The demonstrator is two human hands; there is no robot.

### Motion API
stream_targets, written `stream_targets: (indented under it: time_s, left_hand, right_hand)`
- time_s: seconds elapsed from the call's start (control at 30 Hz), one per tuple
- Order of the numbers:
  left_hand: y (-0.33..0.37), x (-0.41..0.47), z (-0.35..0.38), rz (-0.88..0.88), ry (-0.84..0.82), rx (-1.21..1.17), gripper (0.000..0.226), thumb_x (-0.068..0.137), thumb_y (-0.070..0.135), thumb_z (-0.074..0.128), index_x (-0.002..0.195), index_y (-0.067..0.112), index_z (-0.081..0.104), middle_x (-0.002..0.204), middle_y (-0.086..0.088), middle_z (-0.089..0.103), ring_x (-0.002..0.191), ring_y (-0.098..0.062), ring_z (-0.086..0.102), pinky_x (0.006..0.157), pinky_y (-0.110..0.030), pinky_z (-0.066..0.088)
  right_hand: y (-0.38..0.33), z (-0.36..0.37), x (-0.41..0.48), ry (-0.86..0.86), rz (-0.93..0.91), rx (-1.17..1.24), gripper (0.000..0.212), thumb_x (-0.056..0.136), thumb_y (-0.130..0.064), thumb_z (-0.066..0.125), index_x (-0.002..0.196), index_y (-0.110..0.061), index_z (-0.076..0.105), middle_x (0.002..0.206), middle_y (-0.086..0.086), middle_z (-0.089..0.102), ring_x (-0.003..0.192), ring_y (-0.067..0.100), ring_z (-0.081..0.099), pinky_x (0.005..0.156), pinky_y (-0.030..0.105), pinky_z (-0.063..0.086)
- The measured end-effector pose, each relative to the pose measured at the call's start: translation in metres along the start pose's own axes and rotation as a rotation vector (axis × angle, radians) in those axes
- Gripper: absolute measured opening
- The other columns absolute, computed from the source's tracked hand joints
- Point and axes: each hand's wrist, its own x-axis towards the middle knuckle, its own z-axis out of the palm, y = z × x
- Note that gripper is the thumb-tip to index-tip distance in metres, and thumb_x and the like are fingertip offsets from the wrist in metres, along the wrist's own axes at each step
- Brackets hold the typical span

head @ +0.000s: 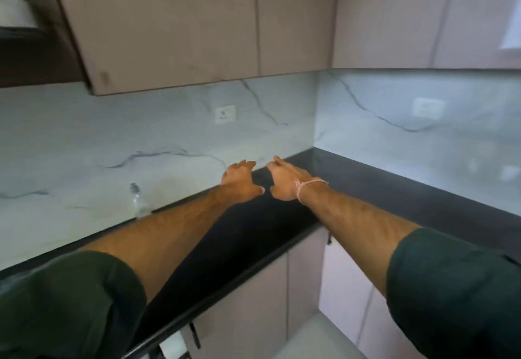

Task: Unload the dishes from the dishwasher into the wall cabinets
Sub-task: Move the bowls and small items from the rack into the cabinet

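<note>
Dark green sleeves [70,302] fill the lower corners, and both bare forearms reach forward from them over the black countertop [366,186]. The left hand [242,179] and right hand [284,182] lie side by side, palms down, thumbs nearly meeting, fingers stretched out towards the marbled backsplash [84,138]. Both hands are spread and hold nothing; whether the palms rest on the counter or float just above it I cannot tell. A pink thread bracelet [308,185] circles the right wrist. Directly above the hands hang the wall cabinets [169,26], all doors closed. Beyond the left fingertips and higher up sits a white socket [225,114]. Well to the left of the left hand a small clear bottle [138,200] stands against the backsplash.
</note>
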Motion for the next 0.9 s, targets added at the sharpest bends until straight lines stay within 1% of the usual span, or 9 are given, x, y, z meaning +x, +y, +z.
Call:
stream_targets:
  time_s: [0.07, 0.23, 0.37, 0.47, 0.53, 0.6, 0.7, 0.8, 0.9]
  left_hand:
    - [0.027, -0.013, 0.025, 0.054, -0.058, -0.033, 0.085, 0.079, 0.04, 0.078, 0.151, 0.022, 0.036, 0.154, -0.005, 0.041, 0.14, -0.026, 0.039, 0.112, -0.042, 0.039]
    - [0.097, -0.045, 0.093, 0.163, -0.2, -0.075, 0.077, 0.082, 0.035, 0.076, 0.149, 0.02, 0.04, 0.151, -0.004, 0.045, 0.138, -0.025, 0.043, 0.11, -0.039, 0.041]
    - [0.159, -0.073, 0.15, 0.235, -0.308, -0.042, 0.071, 0.082, 0.034, 0.077, 0.144, 0.019, 0.047, 0.142, -0.004, 0.055, 0.126, -0.025, 0.054, 0.104, -0.037, 0.046]
    - [0.201, -0.099, 0.199, 0.247, -0.403, -0.07, 0.069, 0.083, 0.038, 0.077, 0.143, 0.02, 0.047, 0.145, -0.005, 0.052, 0.129, -0.026, 0.053, 0.107, -0.04, 0.044]
    - [0.23, -0.12, 0.231, 0.282, -0.459, -0.07, 0.067, 0.085, 0.038, 0.075, 0.143, 0.019, 0.047, 0.148, -0.004, 0.049, 0.132, -0.026, 0.05, 0.109, -0.04, 0.042]
    - [0.26, -0.144, 0.263, 0.304, -0.516, -0.089, 0.064, 0.087, 0.037, 0.074, 0.142, 0.018, 0.048, 0.149, -0.004, 0.049, 0.132, -0.027, 0.05, 0.109, -0.039, 0.043]
    - [0.303, -0.187, 0.313, 0.295, -0.635, -0.122, 0.057, 0.089, 0.035, 0.071, 0.14, 0.019, 0.049, 0.148, -0.004, 0.049, 0.131, -0.027, 0.052, 0.107, -0.038, 0.044]
    - [0.342, -0.236, 0.363, 0.27, -0.743, -0.122, 0.053, 0.089, 0.036, 0.071, 0.137, 0.019, 0.053, 0.143, -0.004, 0.054, 0.125, -0.024, 0.056, 0.101, -0.032, 0.048]
    - [0.374, -0.286, 0.408, 0.235, -0.841, -0.121, 0.048, 0.089, 0.034, 0.071, 0.13, 0.014, 0.057, 0.134, -0.006, 0.06, 0.112, -0.018, 0.061, 0.086, -0.022, 0.046]
  right_hand:
    - [0.03, 0.008, -0.031, -0.02, 0.068, 0.005, 0.07, 0.088, -0.02, 0.06, 0.151, -0.014, 0.029, 0.164, 0.005, 0.009, 0.141, 0.033, 0.037, 0.109, 0.046, 0.04]
    - [0.107, 0.035, -0.112, -0.06, 0.265, 0.038, 0.071, 0.085, -0.012, 0.062, 0.149, -0.012, 0.031, 0.16, 0.008, 0.022, 0.136, 0.036, 0.041, 0.107, 0.048, 0.043]
    - [0.171, 0.058, -0.178, -0.061, 0.398, 0.066, 0.066, 0.087, -0.018, 0.061, 0.147, -0.011, 0.035, 0.16, 0.008, 0.025, 0.136, 0.035, 0.042, 0.108, 0.046, 0.042]
    - [0.216, 0.078, -0.232, -0.061, 0.488, 0.088, 0.063, 0.086, -0.018, 0.061, 0.144, -0.012, 0.038, 0.156, 0.008, 0.031, 0.131, 0.035, 0.047, 0.105, 0.047, 0.045]
    - [0.246, 0.091, -0.271, -0.07, 0.538, 0.106, 0.062, 0.086, -0.019, 0.061, 0.143, -0.01, 0.039, 0.154, 0.01, 0.034, 0.131, 0.035, 0.046, 0.106, 0.047, 0.044]
    - [0.274, 0.104, -0.313, -0.085, 0.583, 0.129, 0.065, 0.085, -0.018, 0.061, 0.145, -0.009, 0.037, 0.155, 0.011, 0.032, 0.134, 0.035, 0.044, 0.108, 0.046, 0.042]
    - [0.315, 0.124, -0.378, -0.109, 0.629, 0.174, 0.065, 0.085, -0.018, 0.064, 0.144, -0.009, 0.038, 0.151, 0.012, 0.036, 0.128, 0.036, 0.048, 0.104, 0.045, 0.046]
    - [0.358, 0.148, -0.444, -0.14, 0.677, 0.246, 0.057, 0.085, -0.015, 0.063, 0.139, -0.01, 0.044, 0.142, 0.01, 0.044, 0.121, 0.033, 0.053, 0.099, 0.045, 0.049]
    - [0.4, 0.171, -0.507, -0.184, 0.723, 0.336, 0.047, 0.087, -0.015, 0.058, 0.134, -0.012, 0.048, 0.135, 0.01, 0.05, 0.116, 0.031, 0.055, 0.097, 0.043, 0.049]
